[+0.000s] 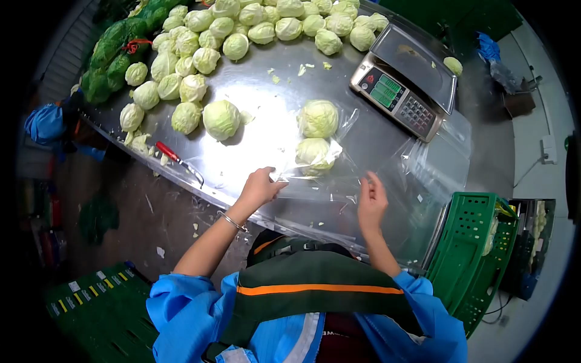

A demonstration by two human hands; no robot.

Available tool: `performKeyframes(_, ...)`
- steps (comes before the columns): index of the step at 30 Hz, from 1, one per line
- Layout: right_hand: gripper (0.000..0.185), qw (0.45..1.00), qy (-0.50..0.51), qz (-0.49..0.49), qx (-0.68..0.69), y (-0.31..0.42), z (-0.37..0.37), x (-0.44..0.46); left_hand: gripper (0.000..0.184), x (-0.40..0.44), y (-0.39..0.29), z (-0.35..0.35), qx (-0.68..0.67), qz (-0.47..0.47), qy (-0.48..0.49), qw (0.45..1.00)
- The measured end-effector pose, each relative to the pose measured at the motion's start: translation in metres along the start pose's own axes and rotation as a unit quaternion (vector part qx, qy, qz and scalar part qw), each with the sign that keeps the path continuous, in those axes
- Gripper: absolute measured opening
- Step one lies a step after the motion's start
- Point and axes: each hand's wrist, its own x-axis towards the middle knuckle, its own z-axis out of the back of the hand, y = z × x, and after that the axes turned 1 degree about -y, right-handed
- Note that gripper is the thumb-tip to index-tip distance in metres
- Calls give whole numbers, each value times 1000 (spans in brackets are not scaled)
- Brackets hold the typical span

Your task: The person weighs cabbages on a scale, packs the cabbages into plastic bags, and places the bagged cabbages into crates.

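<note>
Two pale green cabbages, one point(318, 118) behind the other point(315, 156), lie in a clear plastic bag point(345, 158) on the metal table. My left hand point(262, 189) pinches the near left edge of the bag, fingers closed. At the bag's near right edge is my right hand point(371, 202), its thumb and fingers curled together on the film, though the thin plastic is hard to make out there. A larger loose cabbage point(221, 120) sits to the left of the bag. Farther left, a red-handled knife with a curved blade point(180, 164) lies near the table edge.
Many cabbages point(236, 46) are heaped along the back and left, beside green net sacks point(112, 57). A weighing scale point(396, 97) with a lit display stands back right. Clear plastic bags point(445, 151) lie below it. A green crate point(466, 242) stands at the right.
</note>
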Motion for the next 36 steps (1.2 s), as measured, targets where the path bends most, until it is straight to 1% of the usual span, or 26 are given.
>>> performKeyframes(1,12,1000,-9,-20,1,9,4,-1,34,0,6,3,-14,24,35,999)
performKeyframes(2,11,996,34,78,-5,20,5,-1,32,1,10,6,-30,49,67,996)
performKeyframes(4,11,961,120,247,-17,40,2,-21,29,1,14,10,-48,34,67,996)
performKeyframes(6,14,925,288,242,46,50,-36,-32,27,-4,15,7,-98,39,59,993)
performKeyframes(8,18,917,326,228,36,39,-72,-36,30,2,27,0,-142,40,60,987)
performKeyframes(11,17,890,394,227,-10,53,-84,-30,28,-2,21,6,-189,53,62,979)
performKeyframes(12,14,894,391,218,4,49,-93,-32,26,-2,22,5,-195,60,67,977)
performKeyframes(15,11,818,465,321,-108,57,-63,-23,24,-1,23,0,-191,57,79,977)
performKeyframes(17,12,802,497,314,-99,40,7,-27,24,-4,13,5,-194,44,89,976)
performKeyframes(18,14,800,511,294,-113,26,49,-33,24,-5,13,6,-193,45,109,974)
performKeyframes(19,16,799,529,229,-171,1,102,-44,26,-3,14,8,-208,52,140,967)
performKeyframes(20,19,784,548,141,-256,-28,155,-61,28,-4,17,8,-221,60,173,958)
performKeyframes(21,22,750,558,38,-354,-54,210,-80,29,-6,20,7,-232,69,207,948)
performKeyframes(22,25,686,582,-54,-433,-73,251,-91,34,-5,26,12,-254,64,280,924)
performKeyframes(23,29,611,624,-113,-473,-85,273,-94,33,-5,24,27,-204,67,301,929)
performKeyframes(24,43,483,771,-142,-391,-73,254,-69,35,-8,17,47,-150,71,323,932)
performKeyframes(25,44,540,717,-134,-419,-68,236,-59,37,-10,14,59,-94,75,346,931)
performKeyframes(26,45,695,577,-74,-423,-67,206,-50,38,-7,22,62,45,-81,213,973)
performKeyframes(27,47,822,434,13,-368,-65,166,-36,41,-2,33,60,177,-233,61,954)
performKeyframes(28,49,888,329,116,-300,-62,119,-22,45,2,42,51,297,-364,-101,877)
performKeyframes(29,52,899,280,217,-256,-62,75,-12,47,7,46,36,268,-431,-107,855)
performKeyframes(31,49,866,295,363,-177,-59,21,1,52,25,50,9,229,-567,-102,784)
performKeyframes(32,45,839,299,437,-123,-50,4,8,46,28,52,-4,219,-584,-88,776)
performKeyframes(33,41,843,304,432,-103,-45,-6,16,40,28,51,-15,204,-601,-72,770)
performKeyframes(35,34,843,339,412,-75,-36,-1,28,27,29,46,-27,171,-586,-80,788)
performKeyframes(36,22,866,291,399,-72,-27,0,33,19,27,39,-30,131,-556,-104,814)
